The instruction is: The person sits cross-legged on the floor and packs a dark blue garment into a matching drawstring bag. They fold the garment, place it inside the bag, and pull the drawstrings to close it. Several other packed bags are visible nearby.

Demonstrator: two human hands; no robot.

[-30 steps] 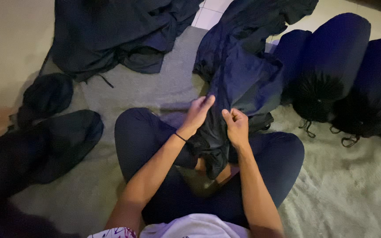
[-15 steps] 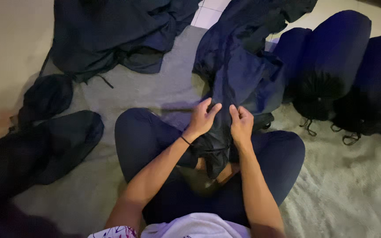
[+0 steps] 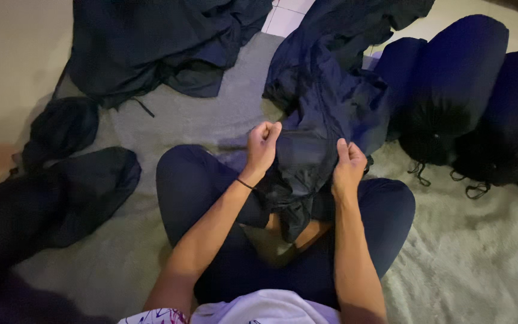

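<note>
Head view: both fists are closed on the dark navy garment (image 3: 322, 129), left hand (image 3: 262, 146) and right hand (image 3: 348, 163) pinching its near edge side by side. From that grip the cloth runs straight away, long axis up toward the tiled floor (image 3: 283, 18), with a tail hanging below into the lap.

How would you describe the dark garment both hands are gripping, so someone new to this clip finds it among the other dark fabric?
Start at the grey rug where the person sits cross-legged. The navy garment runs from their lap up toward the white floor tiles. Unlike the stuffed drawstring bags to its right and the loose pile upper left, it alone is pinched by the left hand and right hand.
</note>
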